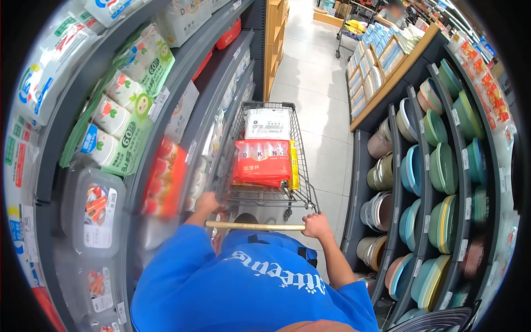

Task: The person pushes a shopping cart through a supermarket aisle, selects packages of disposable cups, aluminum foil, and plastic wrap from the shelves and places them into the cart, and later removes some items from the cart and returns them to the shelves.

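My right hand (pixel 316 225) is closed round the right end of the pale bar handle (pixel 254 226) of a shopping cart (pixel 301 160). At the left end of that bar is my left hand (pixel 208 206), somewhat blurred, close to the cart's left rear corner; what its fingers grip is hard to make out. Inside the cart lie a red pack (pixel 261 162) with white lettering, a white pack (pixel 267 123) beyond it and a yellow item (pixel 293 164) along the right side.
Shelves (pixel 160 105) of packaged cups and plastic boxes line the left side. On the right, shelves (pixel 395 221) hold stacked basins (pixel 443 167) and buckets. The tiled aisle (pixel 310 83) runs ahead. Farther off are another cart (pixel 345 36) and a person (pixel 391 15).
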Motion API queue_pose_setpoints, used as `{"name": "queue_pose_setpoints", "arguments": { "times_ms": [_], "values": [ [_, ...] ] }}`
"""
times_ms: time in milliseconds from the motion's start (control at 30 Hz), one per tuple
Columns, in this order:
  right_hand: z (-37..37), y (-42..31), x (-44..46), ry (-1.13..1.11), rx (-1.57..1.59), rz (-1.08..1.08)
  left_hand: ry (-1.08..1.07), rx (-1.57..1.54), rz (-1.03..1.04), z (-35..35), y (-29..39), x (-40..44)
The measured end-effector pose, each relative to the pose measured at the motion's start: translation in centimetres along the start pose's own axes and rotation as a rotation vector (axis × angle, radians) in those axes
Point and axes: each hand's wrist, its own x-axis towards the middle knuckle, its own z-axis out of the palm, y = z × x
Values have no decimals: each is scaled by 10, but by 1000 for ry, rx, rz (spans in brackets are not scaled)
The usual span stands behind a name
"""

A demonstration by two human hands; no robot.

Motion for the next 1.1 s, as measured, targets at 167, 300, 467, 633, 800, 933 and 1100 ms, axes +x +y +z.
{"name": "queue_pose_setpoints", "arguments": {
  "times_ms": [167, 300, 467, 633, 800, 933, 1100],
  "values": [
    [-13, 22, 29, -12, -30, 1, 11, 59, -25, 16, -7, 57],
    [-24, 41, 52, -15, -25, 2, 5, 50, -49, -11, 13, 74],
    [-46, 67, 81, -23, 0, 0, 18, 48, -49, -34, 37, 106],
    [-62, 90, 112, -29, -4, 4, 31, 49, -57, -47, 49, 145],
    [-83, 116, 144, -74, -17, 22, 38, 13, -66, -72, 69, 177],
    [-94, 134, 169, -114, -56, 28, -2, 18, -16, -102, 87, 192],
    [-112, 159, 194, -98, -59, 14, 2, -49, -23, -122, 106, 220]
  ]
}}
